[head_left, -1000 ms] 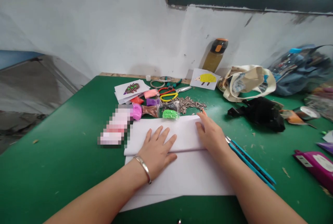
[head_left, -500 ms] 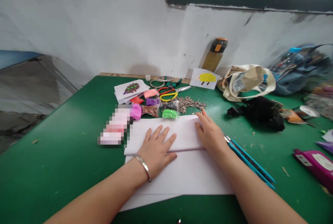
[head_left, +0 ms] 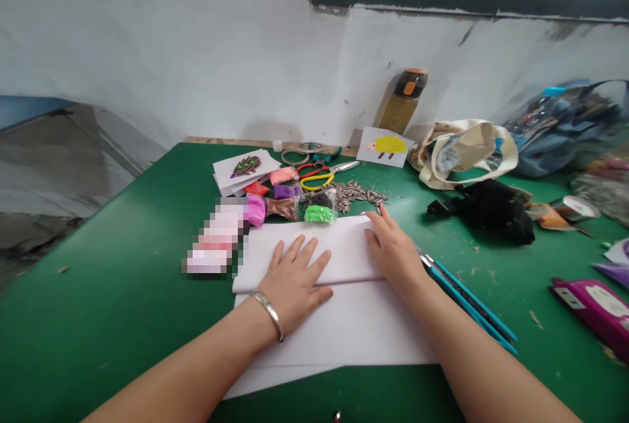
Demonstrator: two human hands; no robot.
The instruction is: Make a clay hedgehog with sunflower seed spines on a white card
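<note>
A white sheet of paper (head_left: 339, 325) lies on the green table, its far part folded over toward me as a flap (head_left: 344, 259). Spread flat across the flap is my left hand (head_left: 297, 289), with a silver bangle on the wrist. My right hand (head_left: 396, 246) rests at the flap's right end, thumb and forefinger apart and pointing toward the far edge; part of its fingers is hidden. Another white sheet shows beneath the front edge. Two blue-handled craft knives (head_left: 472, 305) lie by my right forearm.
Beyond the paper lie clay packets (head_left: 319, 215), striped seeds (head_left: 356, 194), scissors (head_left: 319, 181) and a seed-decorated card (head_left: 246, 167). A yellow hedgehog drawing (head_left: 386, 147) leans by a bottle (head_left: 403, 102). Farther right are a canvas bag (head_left: 466, 154), black cloth (head_left: 496, 213) and a magenta case (head_left: 590, 315).
The view has shifted very slightly. Both hands stay in nearly the same places on the folded paper.
</note>
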